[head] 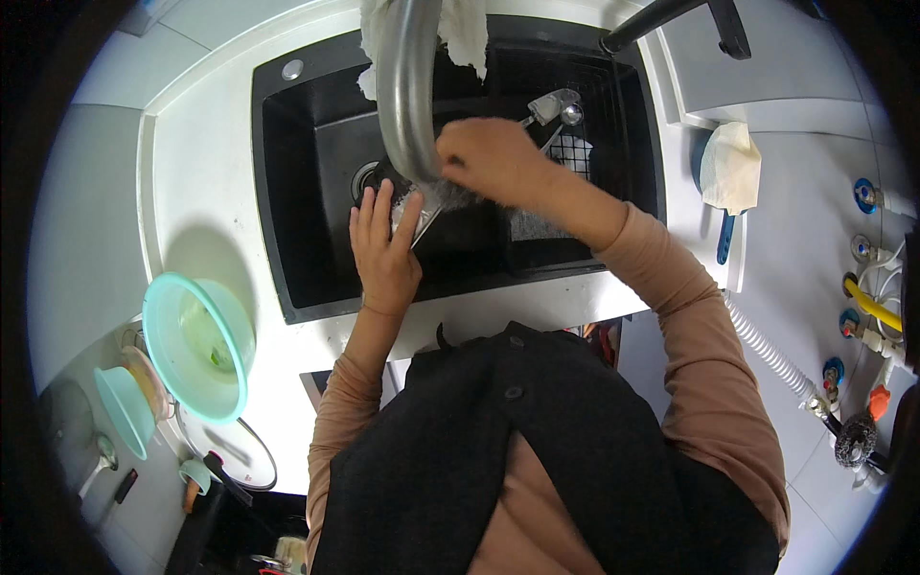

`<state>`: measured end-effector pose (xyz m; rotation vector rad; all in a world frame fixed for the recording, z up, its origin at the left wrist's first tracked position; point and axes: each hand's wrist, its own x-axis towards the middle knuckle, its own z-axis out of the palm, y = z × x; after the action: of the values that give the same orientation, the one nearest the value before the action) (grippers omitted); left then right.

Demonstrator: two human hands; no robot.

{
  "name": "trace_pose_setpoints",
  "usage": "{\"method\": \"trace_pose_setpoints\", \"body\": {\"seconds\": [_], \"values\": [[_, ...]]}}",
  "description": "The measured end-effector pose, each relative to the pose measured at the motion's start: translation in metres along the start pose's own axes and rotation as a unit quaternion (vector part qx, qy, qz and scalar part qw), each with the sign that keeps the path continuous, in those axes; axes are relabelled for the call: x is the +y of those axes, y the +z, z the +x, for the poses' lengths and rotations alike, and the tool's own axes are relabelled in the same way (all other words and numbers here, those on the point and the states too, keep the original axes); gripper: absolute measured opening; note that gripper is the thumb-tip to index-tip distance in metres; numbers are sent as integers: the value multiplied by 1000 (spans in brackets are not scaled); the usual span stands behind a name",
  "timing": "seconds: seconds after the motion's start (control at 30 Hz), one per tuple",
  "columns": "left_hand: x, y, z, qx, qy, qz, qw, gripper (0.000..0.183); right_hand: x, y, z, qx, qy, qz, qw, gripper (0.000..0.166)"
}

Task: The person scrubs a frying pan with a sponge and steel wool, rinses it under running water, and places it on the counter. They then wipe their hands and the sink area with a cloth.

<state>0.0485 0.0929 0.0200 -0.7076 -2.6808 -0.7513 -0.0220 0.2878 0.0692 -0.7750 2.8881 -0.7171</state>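
My left hand (384, 241) is over the left basin of the black double sink (287, 215), fingers spread. It presses on a flat, shiny object with a straight edge (427, 228), mostly hidden under the hand; white bits or suds show on it. My right hand (489, 159) is bent into a fist beside it, over the sink's middle. Below that fist shows a grey, fuzzy scouring pad (456, 195), blurred and partly covered. A thick brushed-metal faucet spout (408, 93) hangs close above and hides part of the work. The drain (365, 176) lies by my left fingertips.
A black wire rack (575, 162) in the right basin bears a ladle (572, 113) and other utensils. White cloth (463, 36) hangs behind the spout. A black tap (668, 21) stands at back right. Left are a mint-green basin (237, 345) and glass lid (230, 449); right, a cloth-covered blue-handled item (726, 233).
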Motion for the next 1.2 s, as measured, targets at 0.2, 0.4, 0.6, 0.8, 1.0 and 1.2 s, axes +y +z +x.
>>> {"method": "trace_pose_setpoints", "body": {"seconds": [0.2, 0.4, 0.6, 0.8, 1.0, 1.2], "values": [[2, 1, 0, -6, 0, -1, 1000, 64, 44, 0, 6, 9, 166, -26, 986, 13], [1, 0, -2, -3, -8, -3, 1000, 61, -1, 2, 8, 20, 89, -5, 996, 14], [2, -4, 0, 0, -42, -57, 997, 62, -10, 2, 11, 32, 91, -104, 990, 16], [-5, 1, -5, 19, -51, -90, 994, 68, -31, -12, 19, -82, 107, -143, 981, 16], [-4, 0, -4, 33, -60, -112, 991, 68, -50, 40, 5, 50, -29, -164, 985, 11], [-5, -1, -5, 49, -58, -125, 989, 67, -15, -3, 11, -38, 133, -203, 969, 12]]}}
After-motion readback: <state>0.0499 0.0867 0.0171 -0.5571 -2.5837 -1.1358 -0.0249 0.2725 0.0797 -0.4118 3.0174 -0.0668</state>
